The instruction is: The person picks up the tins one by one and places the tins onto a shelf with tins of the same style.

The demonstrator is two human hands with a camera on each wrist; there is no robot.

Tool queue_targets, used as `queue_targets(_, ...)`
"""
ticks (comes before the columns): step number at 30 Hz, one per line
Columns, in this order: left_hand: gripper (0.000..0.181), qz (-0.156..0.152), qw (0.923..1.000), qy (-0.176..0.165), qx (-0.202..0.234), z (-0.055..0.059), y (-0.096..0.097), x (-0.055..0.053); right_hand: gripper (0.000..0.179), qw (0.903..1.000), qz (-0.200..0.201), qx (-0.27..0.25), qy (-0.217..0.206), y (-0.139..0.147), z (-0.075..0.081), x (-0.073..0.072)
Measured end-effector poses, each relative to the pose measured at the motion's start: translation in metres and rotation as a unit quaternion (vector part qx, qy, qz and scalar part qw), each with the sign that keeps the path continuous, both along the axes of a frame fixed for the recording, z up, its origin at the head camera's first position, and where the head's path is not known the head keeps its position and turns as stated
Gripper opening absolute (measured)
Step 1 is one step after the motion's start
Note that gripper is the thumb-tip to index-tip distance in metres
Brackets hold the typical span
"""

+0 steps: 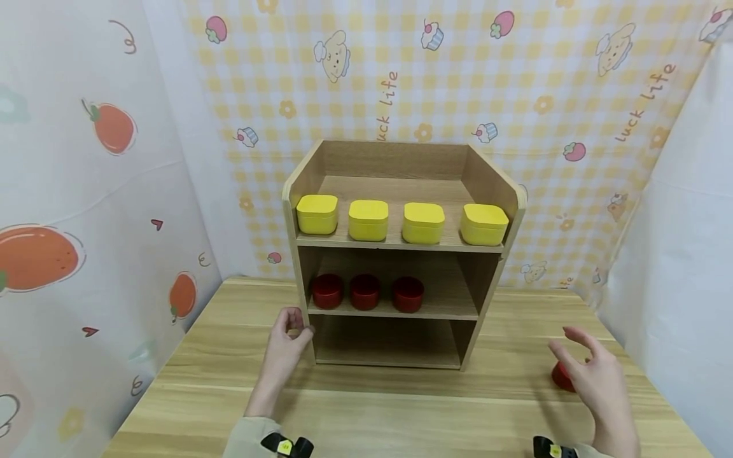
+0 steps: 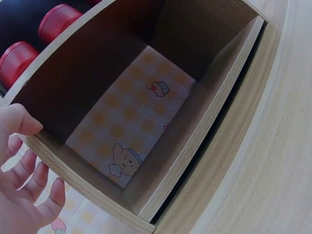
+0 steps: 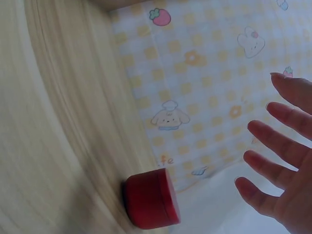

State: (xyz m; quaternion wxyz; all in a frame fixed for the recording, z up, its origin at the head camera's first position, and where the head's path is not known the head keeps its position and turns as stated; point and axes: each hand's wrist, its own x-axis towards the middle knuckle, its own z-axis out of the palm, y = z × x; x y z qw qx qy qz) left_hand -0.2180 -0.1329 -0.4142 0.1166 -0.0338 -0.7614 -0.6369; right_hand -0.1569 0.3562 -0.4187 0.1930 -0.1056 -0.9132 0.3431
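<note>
A wooden three-level shelf [image 1: 491, 280] stands on the table. Several yellow boxes [image 1: 368, 220] line its top level, and three red round tins [image 1: 364, 291] sit on the middle one; the bottom level holds nothing. My left hand [image 1: 293, 329] is at the shelf's left side panel [image 2: 87, 187]. Its thumb [image 2: 22, 123] touches the panel's front edge, and the fingers lie loosely spread outside it. My right hand [image 1: 579, 356] hovers with fingers spread just above another red tin [image 1: 558, 376] on the table at the right. This tin [image 3: 148, 199] lies apart from the fingers [image 3: 273, 161].
Patterned cloth walls close in on the left, back and right. The wooden table [image 1: 366, 407] stretches bare in front of the shelf. The right wall hangs close behind the loose tin. Through the shelf's open back the checked cloth [image 2: 131, 117] shows.
</note>
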Motion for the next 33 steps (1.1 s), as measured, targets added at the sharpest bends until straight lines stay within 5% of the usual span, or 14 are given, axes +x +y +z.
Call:
queue_targets(20,0.023,0.002,1.0,0.004,-0.008,-0.001,-0.001,-0.001,0.081,0.9926,0.006,-0.071,-0.099,0.036,-0.028,0.002)
queue_targets(28,0.025,0.007,1.0,-0.002,-0.001,-0.032,-0.008,-0.02,0.088,0.9849,0.002,-0.104,-0.138,0.043,-0.039,0.0)
queue_targets(33,0.025,0.002,1.0,-0.001,0.004,-0.033,-0.008,-0.021,0.09,0.9835,0.01,-0.113,-0.141,0.045,-0.044,-0.001)
